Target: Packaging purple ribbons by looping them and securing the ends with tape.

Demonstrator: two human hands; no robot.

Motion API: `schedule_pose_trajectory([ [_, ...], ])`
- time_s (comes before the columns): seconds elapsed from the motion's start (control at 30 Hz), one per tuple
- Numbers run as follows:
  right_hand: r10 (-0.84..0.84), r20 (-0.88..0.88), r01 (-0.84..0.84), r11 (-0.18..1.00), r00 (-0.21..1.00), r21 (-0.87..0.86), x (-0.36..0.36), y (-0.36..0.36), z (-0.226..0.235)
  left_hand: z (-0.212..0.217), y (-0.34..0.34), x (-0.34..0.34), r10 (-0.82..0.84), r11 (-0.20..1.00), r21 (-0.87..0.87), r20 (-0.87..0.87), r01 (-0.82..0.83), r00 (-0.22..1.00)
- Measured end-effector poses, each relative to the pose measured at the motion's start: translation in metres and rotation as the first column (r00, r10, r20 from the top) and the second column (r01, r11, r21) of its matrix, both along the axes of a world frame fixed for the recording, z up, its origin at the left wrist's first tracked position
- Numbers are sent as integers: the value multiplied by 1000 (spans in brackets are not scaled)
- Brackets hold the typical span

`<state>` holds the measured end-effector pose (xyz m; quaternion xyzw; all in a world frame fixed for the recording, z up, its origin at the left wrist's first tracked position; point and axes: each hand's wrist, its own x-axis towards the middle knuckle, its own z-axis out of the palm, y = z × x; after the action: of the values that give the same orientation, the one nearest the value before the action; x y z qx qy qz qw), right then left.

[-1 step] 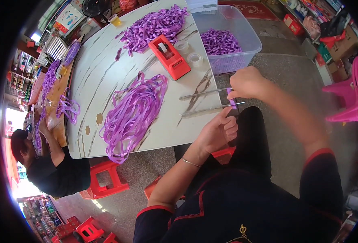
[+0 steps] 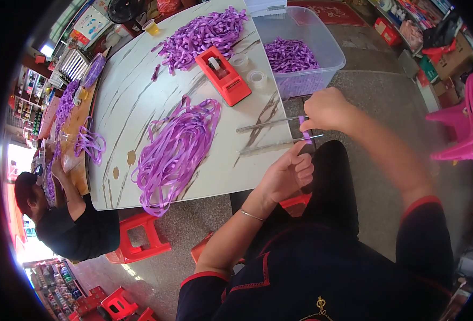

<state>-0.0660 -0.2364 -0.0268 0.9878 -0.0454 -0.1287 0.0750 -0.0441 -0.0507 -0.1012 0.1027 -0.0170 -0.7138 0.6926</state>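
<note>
Two thin metal rods stick out past the right edge of the table; the far rod [image 2: 266,124] and the near rod [image 2: 266,148] lie roughly side by side. A short stretch of purple ribbon [image 2: 305,128] spans the rods near their outer ends. My right hand [image 2: 327,109] is closed at the far rod, its fingers pinching the ribbon there. Curled beside the near rod, my left hand [image 2: 290,174] has its thumb and forefinger at the ribbon's lower end. A loose bundle of long purple ribbon [image 2: 177,152] lies on the table to the left.
A red tape dispenser [image 2: 224,76] and clear tape rolls [image 2: 257,79] sit beyond the rods. Behind are a pile of small purple ribbon pieces [image 2: 204,37] and a clear plastic bin [image 2: 314,80] holding more. A co-worker [image 2: 65,214] sits at left; pink chairs [image 2: 464,123] stand right.
</note>
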Motion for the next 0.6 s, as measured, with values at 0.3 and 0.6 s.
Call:
schedule_pose_trajectory([
  [0.3,-331,-231,301,178,915,937,-61,-63,-91,2,-1,-2,27,999,40,4,-27,1000],
  [0.6,-163,-388,14,-910,907,414,-31,20,-169,0,0,-2,26,999,22,43,-27,999],
])
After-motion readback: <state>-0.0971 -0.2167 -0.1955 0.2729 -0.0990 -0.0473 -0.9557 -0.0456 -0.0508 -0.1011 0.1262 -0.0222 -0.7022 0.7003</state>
